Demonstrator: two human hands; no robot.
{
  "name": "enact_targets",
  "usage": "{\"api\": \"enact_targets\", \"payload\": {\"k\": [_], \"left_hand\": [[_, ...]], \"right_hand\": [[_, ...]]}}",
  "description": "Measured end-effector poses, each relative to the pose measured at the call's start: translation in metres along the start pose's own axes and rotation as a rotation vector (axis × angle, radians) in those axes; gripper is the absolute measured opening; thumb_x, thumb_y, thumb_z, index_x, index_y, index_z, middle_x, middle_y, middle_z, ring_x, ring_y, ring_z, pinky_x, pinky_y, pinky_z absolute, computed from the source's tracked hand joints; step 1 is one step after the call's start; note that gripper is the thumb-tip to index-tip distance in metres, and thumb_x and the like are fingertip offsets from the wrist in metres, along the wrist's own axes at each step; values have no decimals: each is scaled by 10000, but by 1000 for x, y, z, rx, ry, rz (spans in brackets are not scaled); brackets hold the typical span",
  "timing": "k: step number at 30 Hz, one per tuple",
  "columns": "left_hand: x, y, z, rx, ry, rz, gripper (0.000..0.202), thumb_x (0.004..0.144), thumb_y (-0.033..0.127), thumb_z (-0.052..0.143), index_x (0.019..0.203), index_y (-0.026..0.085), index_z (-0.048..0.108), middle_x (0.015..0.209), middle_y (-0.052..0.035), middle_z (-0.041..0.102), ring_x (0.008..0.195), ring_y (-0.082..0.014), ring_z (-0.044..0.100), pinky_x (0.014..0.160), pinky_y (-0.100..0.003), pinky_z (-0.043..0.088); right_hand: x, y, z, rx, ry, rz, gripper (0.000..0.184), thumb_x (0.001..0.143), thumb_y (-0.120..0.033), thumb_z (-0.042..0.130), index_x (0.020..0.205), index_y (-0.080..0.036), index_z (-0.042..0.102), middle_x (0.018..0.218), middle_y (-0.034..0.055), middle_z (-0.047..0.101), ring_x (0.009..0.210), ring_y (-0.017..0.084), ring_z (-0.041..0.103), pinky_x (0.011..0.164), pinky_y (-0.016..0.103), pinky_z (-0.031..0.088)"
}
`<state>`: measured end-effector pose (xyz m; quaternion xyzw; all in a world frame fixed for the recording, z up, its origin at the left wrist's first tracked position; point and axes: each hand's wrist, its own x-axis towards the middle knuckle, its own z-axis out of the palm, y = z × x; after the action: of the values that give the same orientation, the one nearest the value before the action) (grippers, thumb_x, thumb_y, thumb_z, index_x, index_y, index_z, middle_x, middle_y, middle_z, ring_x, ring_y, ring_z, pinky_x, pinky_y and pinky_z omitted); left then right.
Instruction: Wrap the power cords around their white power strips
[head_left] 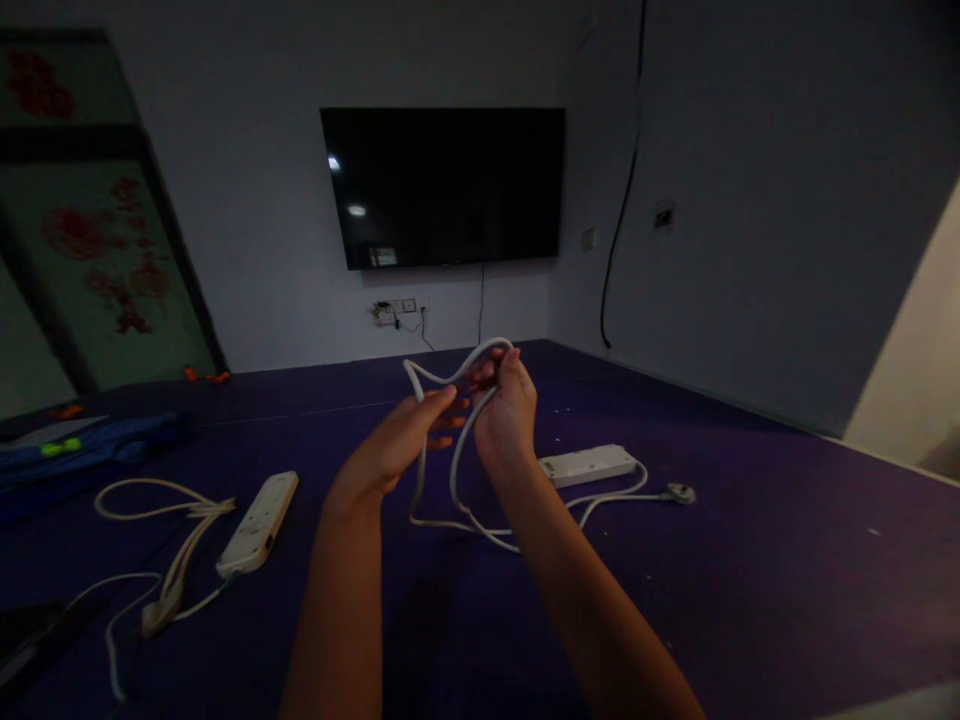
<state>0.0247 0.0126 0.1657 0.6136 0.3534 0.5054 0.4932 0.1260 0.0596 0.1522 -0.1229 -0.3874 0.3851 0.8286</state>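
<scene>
A white power cable (455, 470) rises in a loose loop off the purple surface. My right hand (508, 415) is closed on the top of this loop, thumb uppermost, with its fingers partly hidden. Beside it on the left, my left hand (401, 440) has its fingers stretched apart, and one side of the loop passes by its thumb and palm. Whether that hand touches the cable is hard to see. Behind my right forearm lies a white power strip (589, 465), and the cable's plug (679, 493) rests to the right of it.
On the left lie a second power strip (259, 523) and its bundled cable (202, 510). Farther left is blue cloth (127, 440). A television (450, 190) hangs on the far wall above sockets (401, 306). A black cable (619, 230) dangles down the right wall.
</scene>
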Motion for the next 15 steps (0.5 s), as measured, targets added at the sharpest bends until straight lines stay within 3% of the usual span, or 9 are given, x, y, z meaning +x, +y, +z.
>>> {"api": "enact_targets", "payload": {"k": [3, 5, 8, 10, 13, 15], "left_hand": [[-5, -1, 9, 42, -194, 30, 340, 806, 451, 544, 1007, 194, 638, 695, -63, 669, 537, -151, 603, 478, -249, 476], [-7, 0, 13, 107, -224, 54, 383, 812, 451, 534, 1082, 189, 608, 543, -22, 612, 411, -123, 534, 393, -216, 407], [-3, -2, 13, 204, -137, 110, 363, 820, 397, 529, 1091, 166, 600, 415, 33, 504, 320, -88, 435, 331, -185, 290], [2, -4, 12, 231, -52, 154, 345, 821, 372, 521, 1080, 158, 597, 467, 31, 536, 308, -70, 399, 328, -184, 261], [8, -7, 11, 247, 37, 203, 347, 822, 368, 505, 1092, 161, 570, 608, 8, 608, 312, -60, 389, 337, -193, 264], [10, -8, 11, 282, 62, 237, 288, 821, 373, 504, 994, 161, 597, 579, 18, 579, 328, -68, 400, 356, -197, 279]], "right_hand": [[-2, -3, 1, -95, -56, 7, 330, 849, -530, 371, 827, -221, 484, 745, 49, 582, 734, 157, 586, 641, 292, 457], [-4, -5, 3, -125, -117, 10, 350, 863, -513, 329, 878, -210, 504, 880, 96, 630, 858, 178, 606, 697, 311, 470], [-4, -10, 3, -141, -203, 5, 358, 871, -470, 318, 962, -203, 538, 994, 115, 644, 923, 187, 608, 738, 329, 474], [-3, -16, 0, -176, -241, -60, 355, 867, -433, 343, 1065, -218, 545, 1050, 103, 641, 924, 187, 608, 750, 340, 471], [0, -32, -7, -358, -294, -283, 367, 857, -380, 407, 1185, -273, 531, 1159, 64, 608, 1022, 195, 569, 824, 371, 441], [1, -46, -12, -576, -371, -442, 332, 840, -356, 480, 1151, -291, 577, 1167, 42, 609, 1078, 211, 533, 890, 405, 394]]}}
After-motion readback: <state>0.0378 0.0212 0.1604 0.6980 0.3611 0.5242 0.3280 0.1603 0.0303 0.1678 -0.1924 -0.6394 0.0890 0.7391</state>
